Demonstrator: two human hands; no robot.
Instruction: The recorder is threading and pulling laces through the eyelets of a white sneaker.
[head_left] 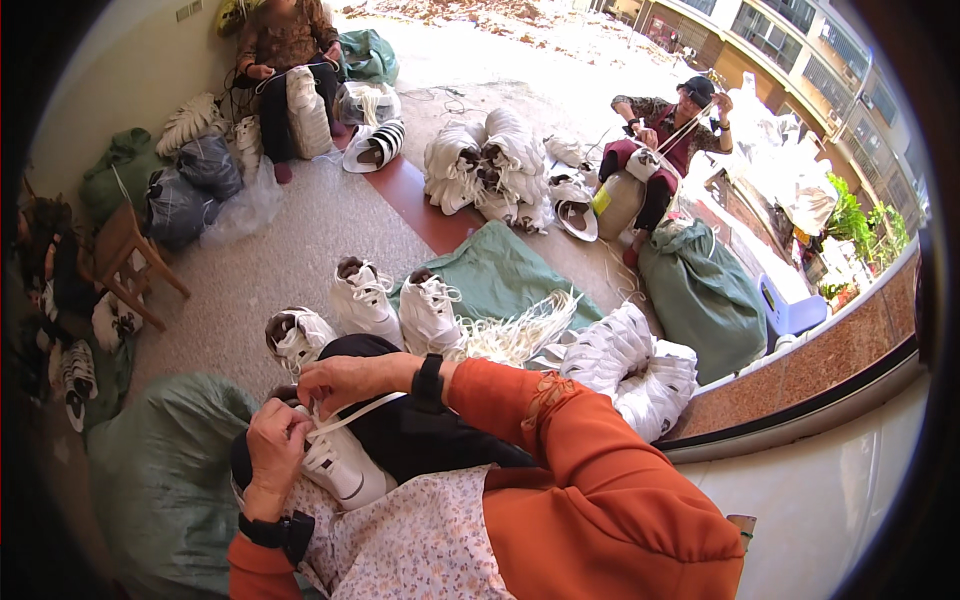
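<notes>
A white sneaker (345, 472) rests in my lap, toe toward me, beside my dark-trousered knee. My left hand (276, 448) is closed at its lacing, fingertips pinching the white shoelace (352, 415). Over the shoe's opening, my right hand (345, 383) is bent down with its fingers pinched together by the eyelets, also on the lace. One loose stretch of lace runs off to the right below my right wrist. Just past my knee stand several white sneakers (362, 300) with laces in them. A heap of loose white laces (525, 330) lies on a green cloth sack (490, 268).
White shoes form a ring-shaped bundle (635, 370) on the right; more are stacked (488, 165) farther off. Two people sit ahead handling laces and shoes. Green sacks (700, 295) stand at right and beside my left arm. A wooden stool (135, 262) is at left, a stone ledge (800, 365) at right.
</notes>
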